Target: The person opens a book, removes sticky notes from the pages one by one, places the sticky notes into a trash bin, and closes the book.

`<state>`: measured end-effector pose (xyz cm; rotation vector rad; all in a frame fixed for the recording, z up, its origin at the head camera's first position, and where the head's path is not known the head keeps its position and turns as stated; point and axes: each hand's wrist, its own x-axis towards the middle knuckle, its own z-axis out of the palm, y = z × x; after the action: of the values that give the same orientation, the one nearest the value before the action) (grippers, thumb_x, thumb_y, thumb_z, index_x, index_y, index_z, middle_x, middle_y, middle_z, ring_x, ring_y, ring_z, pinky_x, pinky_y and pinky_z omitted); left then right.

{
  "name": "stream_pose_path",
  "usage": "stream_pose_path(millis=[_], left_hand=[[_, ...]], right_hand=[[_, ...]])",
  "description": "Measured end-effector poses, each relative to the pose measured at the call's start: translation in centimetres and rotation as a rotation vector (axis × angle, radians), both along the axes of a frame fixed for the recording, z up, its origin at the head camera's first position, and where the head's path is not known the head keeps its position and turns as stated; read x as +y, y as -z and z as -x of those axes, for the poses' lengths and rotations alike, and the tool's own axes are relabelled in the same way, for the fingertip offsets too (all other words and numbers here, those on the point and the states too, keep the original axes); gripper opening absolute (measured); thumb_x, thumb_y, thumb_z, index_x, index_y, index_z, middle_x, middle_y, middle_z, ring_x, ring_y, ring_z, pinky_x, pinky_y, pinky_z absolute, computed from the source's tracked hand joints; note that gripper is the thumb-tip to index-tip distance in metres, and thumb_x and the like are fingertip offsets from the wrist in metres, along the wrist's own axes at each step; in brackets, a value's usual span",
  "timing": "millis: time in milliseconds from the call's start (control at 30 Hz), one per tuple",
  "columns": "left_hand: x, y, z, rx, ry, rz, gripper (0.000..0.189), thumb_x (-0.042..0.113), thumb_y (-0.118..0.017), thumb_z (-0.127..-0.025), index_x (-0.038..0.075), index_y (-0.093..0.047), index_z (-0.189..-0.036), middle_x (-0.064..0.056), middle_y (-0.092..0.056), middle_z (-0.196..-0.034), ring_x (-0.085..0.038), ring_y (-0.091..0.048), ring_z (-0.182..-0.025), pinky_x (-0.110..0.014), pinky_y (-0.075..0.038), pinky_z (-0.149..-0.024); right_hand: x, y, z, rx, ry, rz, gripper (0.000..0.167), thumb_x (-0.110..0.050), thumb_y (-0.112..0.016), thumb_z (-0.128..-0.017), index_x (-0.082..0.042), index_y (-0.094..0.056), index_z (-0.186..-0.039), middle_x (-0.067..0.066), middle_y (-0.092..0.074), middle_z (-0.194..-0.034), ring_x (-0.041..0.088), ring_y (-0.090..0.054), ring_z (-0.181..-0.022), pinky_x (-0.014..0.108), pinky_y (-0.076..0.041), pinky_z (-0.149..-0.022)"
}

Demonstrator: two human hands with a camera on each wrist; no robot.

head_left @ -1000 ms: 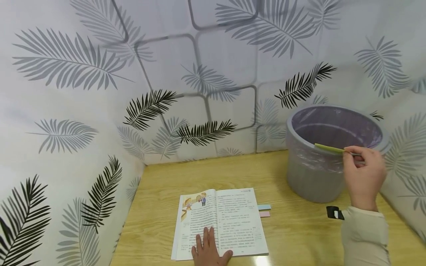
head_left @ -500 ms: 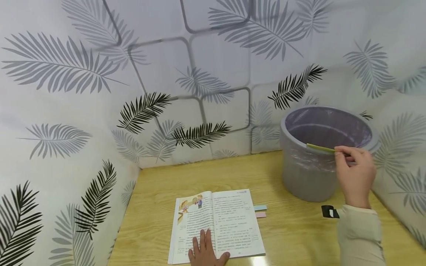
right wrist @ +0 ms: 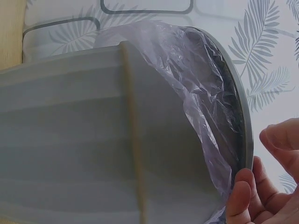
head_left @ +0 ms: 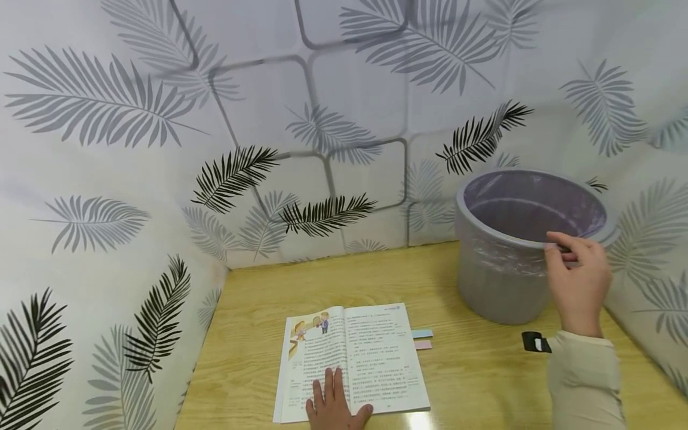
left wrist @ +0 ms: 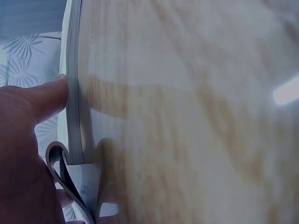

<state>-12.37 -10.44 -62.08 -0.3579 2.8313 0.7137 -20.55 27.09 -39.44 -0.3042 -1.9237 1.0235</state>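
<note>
An open book [head_left: 384, 364] with printed text and a cartoon picture lies on the wooden table, and my left hand [head_left: 333, 406] rests on its lower left page with fingers spread. In the left wrist view, the thumb [left wrist: 49, 97] lies along the book's edge [left wrist: 74, 84], near a curled page corner [left wrist: 57, 151]. At the front rim of a grey trash bin [head_left: 500, 292], my right hand [head_left: 580, 286] has its thumb and index finger near each other with nothing seen between them. The right wrist view has the other fingers [right wrist: 244, 182] bent beside the rim.
A thin purple bag [right wrist: 187, 88] lines the bin and folds over its rim. Blue [head_left: 421, 333] and pink [head_left: 423, 344] tabs stick out from the book's right side. Leaf-patterned cloth [head_left: 322, 149] covers the walls behind and beside the table.
The thin yellow-green strip that my right hand pinched over the bin's rim is gone from view. My right hand stays at the rim; my left hand stays on the page.
</note>
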Motion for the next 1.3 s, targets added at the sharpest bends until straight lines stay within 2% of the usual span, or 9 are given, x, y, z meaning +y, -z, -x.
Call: stream_pose_path(millis=[333, 467, 600, 733, 1000, 1100, 1300], left_hand=[[-0.1, 0.1, 0.0, 0.000, 0.008, 0.002, 0.104, 0.065, -0.071, -0.076, 0.008, -0.030, -0.153, -0.015, -0.027, -0.163, -0.048, -0.019, -0.150, -0.071, -0.013, -0.117], [-0.1, 0.1, 0.0, 0.015, 0.011, -0.005, 0.104, 0.064, -0.072, -0.076, 0.008, -0.031, -0.153, -0.016, -0.027, -0.163, -0.049, -0.019, -0.150, -0.071, -0.013, -0.117], [-0.1, 0.2, 0.1, 0.021, 0.013, -0.013, 0.104, 0.064, -0.072, -0.076, 0.007, -0.031, -0.153, -0.016, -0.026, -0.163, -0.049, -0.019, -0.150, -0.072, -0.013, -0.117], [-0.1, 0.3, 0.0, 0.018, 0.009, -0.008, 0.105, 0.064, -0.072, -0.075, 0.007, -0.031, -0.153, -0.016, -0.027, -0.163, -0.049, -0.019, -0.150, -0.071, -0.013, -0.117], [-0.1, 0.0, -0.3, 0.033, 0.020, -0.012, 0.105, 0.063, -0.073, -0.074, 0.007, -0.032, -0.152, -0.017, -0.029, -0.162, -0.050, -0.020, -0.149, -0.072, -0.014, -0.116], [0.0, 0.0, -0.3, 0.043, 0.022, -0.009, 0.104, 0.063, -0.073, -0.074, 0.007, -0.032, -0.152, -0.017, -0.029, -0.161, -0.050, -0.021, -0.148, -0.072, -0.015, -0.116], [0.0, 0.0, -0.2, 0.047, 0.018, -0.020, 0.104, 0.061, -0.074, -0.074, 0.007, -0.032, -0.152, -0.017, -0.028, -0.162, -0.049, -0.020, -0.148, -0.072, -0.014, -0.116]], right_hand=[[-0.3, 0.1, -0.3, -0.005, -0.029, 0.046, 0.020, -0.010, -0.064, -0.091, -0.002, -0.076, -0.106, -0.034, -0.041, -0.094, -0.016, -0.043, -0.072, -0.001, -0.036, -0.067], [-0.9, 0.4, -0.6, 0.057, -0.026, 0.110, 0.019, -0.008, -0.063, -0.091, 0.002, -0.075, -0.102, -0.030, -0.044, -0.091, -0.015, -0.046, -0.070, 0.001, -0.038, -0.065], [-1.9, 1.0, -1.0, 0.143, -0.034, 0.129, 0.017, -0.002, -0.062, -0.090, 0.008, -0.074, -0.096, -0.028, -0.047, -0.082, -0.012, -0.044, -0.067, 0.003, -0.037, -0.062], [-3.1, 2.1, -1.3, 0.176, -0.102, 0.144, 0.015, 0.001, -0.063, -0.090, 0.011, -0.073, -0.094, -0.027, -0.050, -0.077, -0.009, -0.044, -0.066, 0.006, -0.036, -0.060], [-5.2, 4.9, -1.7, 0.190, -0.266, 0.118, 0.010, 0.007, -0.064, -0.088, 0.010, -0.072, -0.093, -0.024, -0.056, -0.079, -0.006, -0.044, -0.064, 0.008, -0.035, -0.058], [-6.0, 5.5, -1.9, 0.128, -0.311, 0.120, 0.011, 0.006, -0.064, -0.089, 0.007, -0.073, -0.096, -0.024, -0.056, -0.080, -0.004, -0.045, -0.064, 0.008, -0.036, -0.058], [-7.3, 7.0, -2.3, -0.149, -0.389, 0.133, 0.014, -0.009, -0.065, -0.095, -0.003, -0.074, -0.104, -0.022, -0.060, -0.082, 0.001, -0.046, -0.060, 0.015, -0.038, -0.054]])
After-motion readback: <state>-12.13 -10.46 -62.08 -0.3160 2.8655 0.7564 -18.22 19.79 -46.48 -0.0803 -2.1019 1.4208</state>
